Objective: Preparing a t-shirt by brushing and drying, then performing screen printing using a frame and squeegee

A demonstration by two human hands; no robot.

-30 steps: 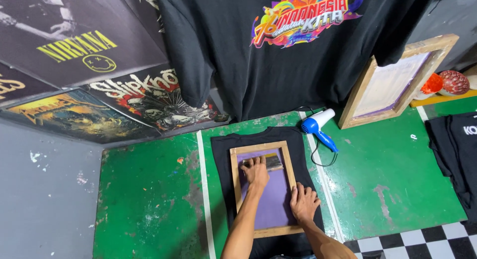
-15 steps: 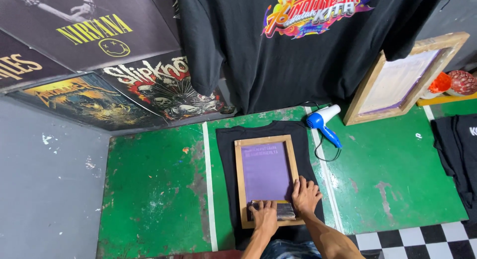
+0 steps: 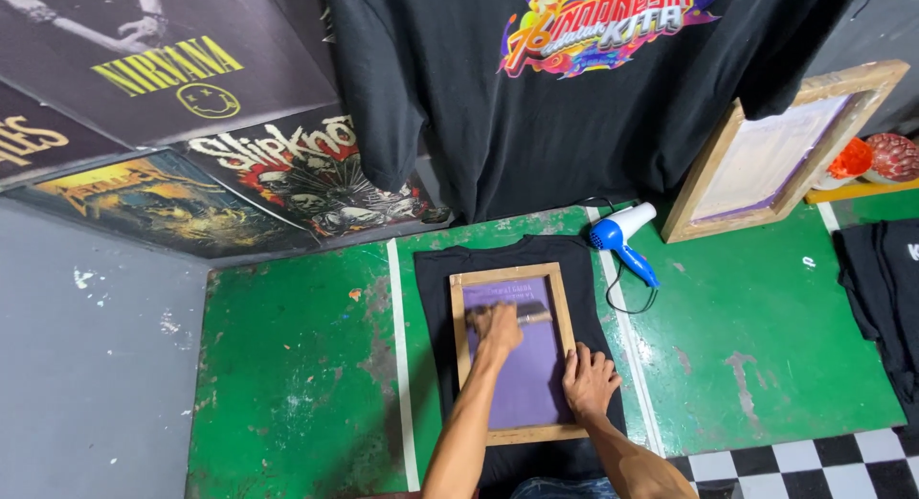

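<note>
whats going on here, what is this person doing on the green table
A person is screen printing. The left hand holds a squeegee on the purple mesh of a wooden screen frame, near its far end. The right hand presses flat on the frame's near right corner. The frame lies on a black t-shirt spread on the green table. A blue and white hair dryer lies to the right.

A wooden-framed purple screen (image 3: 517,351) is laid on a black shirt (image 3: 436,298) at lower centre. A squeegee (image 3: 529,315) is gripped by the left hand (image 3: 498,328) near the screen's upper part, while its lower right is pressed by the right hand (image 3: 588,380). A blue-and-white hair dryer (image 3: 622,238) is seen right of the screen, on the green table (image 3: 756,327).
</note>
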